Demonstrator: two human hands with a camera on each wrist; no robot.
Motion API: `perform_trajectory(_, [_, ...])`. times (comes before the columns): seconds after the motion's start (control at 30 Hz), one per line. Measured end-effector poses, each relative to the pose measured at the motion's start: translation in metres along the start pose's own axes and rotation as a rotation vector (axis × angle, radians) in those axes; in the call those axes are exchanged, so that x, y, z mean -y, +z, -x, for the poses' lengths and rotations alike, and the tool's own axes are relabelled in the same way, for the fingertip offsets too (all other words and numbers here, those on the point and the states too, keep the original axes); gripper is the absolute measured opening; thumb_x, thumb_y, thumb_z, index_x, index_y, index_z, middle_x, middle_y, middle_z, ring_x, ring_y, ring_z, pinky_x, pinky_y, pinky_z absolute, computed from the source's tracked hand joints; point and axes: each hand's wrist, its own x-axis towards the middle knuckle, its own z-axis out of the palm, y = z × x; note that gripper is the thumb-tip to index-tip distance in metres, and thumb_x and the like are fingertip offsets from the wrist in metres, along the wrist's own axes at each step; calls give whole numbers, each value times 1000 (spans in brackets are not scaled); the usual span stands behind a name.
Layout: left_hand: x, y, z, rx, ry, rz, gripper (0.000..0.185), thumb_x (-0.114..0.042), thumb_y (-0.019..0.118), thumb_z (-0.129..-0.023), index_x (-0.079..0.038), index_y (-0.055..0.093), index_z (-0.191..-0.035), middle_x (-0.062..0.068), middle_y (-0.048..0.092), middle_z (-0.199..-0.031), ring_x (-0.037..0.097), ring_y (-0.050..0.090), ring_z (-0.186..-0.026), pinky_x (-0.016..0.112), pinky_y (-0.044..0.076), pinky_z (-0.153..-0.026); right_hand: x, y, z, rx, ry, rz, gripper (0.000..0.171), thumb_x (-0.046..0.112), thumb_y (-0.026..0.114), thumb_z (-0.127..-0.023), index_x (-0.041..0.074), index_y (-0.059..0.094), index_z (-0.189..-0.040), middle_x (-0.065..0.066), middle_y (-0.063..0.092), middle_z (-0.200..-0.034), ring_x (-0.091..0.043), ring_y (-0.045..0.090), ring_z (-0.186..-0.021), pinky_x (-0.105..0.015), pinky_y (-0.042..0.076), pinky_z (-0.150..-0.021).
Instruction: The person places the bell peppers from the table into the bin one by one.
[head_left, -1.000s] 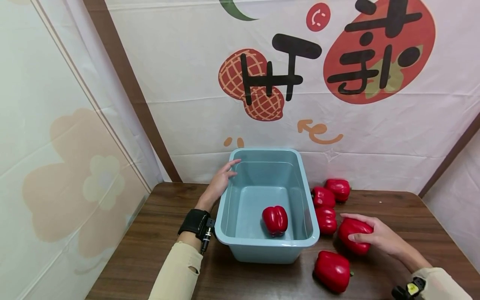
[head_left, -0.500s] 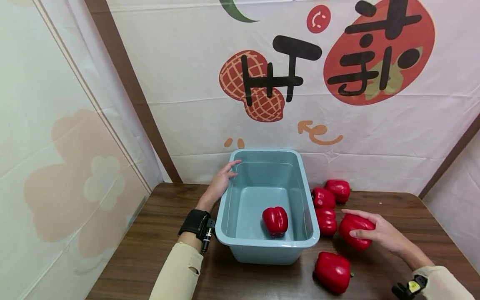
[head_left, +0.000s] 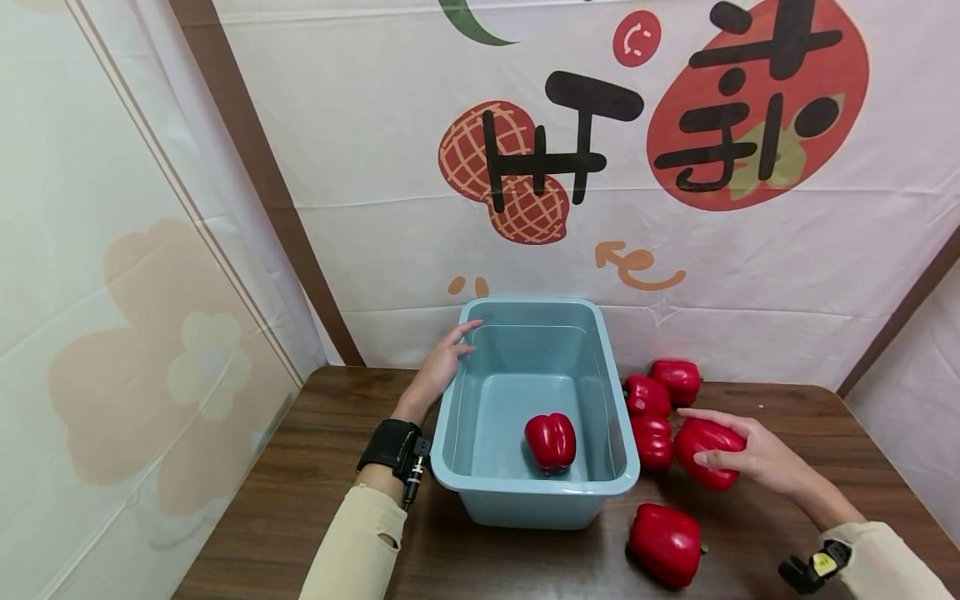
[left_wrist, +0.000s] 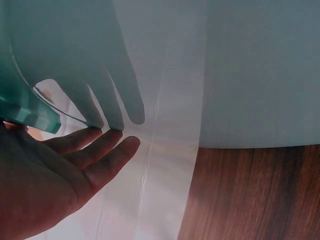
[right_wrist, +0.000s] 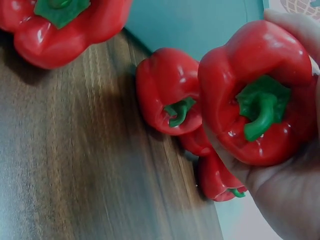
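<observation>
Behind the wooden counter (head_left: 315, 492) a printed cloth is hanging. The right hand (head_left: 757, 463) is curling its fingers (right_wrist: 292, 22) around a red pepper (head_left: 703, 450), seemingly lifting it just right of the blue tub (head_left: 534, 496). The left hand (head_left: 438, 364), fingers straight, is steadying the tub's left rim. One pepper in the tub (head_left: 551, 442) is already lying there; carrying this one left over the rim looks next.

Dark wood-grain table (head_left: 300, 467) set in a corner; white fabric backdrop (head_left: 375, 125) behind with peanut and red fruit prints, pale flower-print panel (head_left: 112, 333) at left.
</observation>
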Motion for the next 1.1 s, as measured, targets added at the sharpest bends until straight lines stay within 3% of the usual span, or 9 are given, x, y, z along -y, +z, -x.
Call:
perform_trajectory(0.6, [1,0,-1,26,-5,9,50,-15,30,-105,-20,32,-155,8,10,-166,44,31,-140,56,42,-102,11,-2,-4,0,-33,13,59,7,65,-89,-2,43,-144,8,63,-125,-12,60,-106,-41,59,-72])
perform_trajectory(0.83, [-31,2,22,45,-36,-5,51,-14,32,-105,-16,31,-155,11,10,-166,40,33,-138,54,42,-103,18,-3,-7,-23,-22,52,60,9,67,-88,3,46,-144,9,61,-121,-13,60,-104,-40,59,-71])
perform_trajectory(1.1, [-33,1,22,43,-39,-6,51,-14,32,-105,-16,31,-156,11,12,-165,40,38,-135,50,46,-98,27,-5,-11,-33,-28,72,63,10,70,-86,6,46,-144,9,59,-121,-12,59,-105,-40,59,-71])
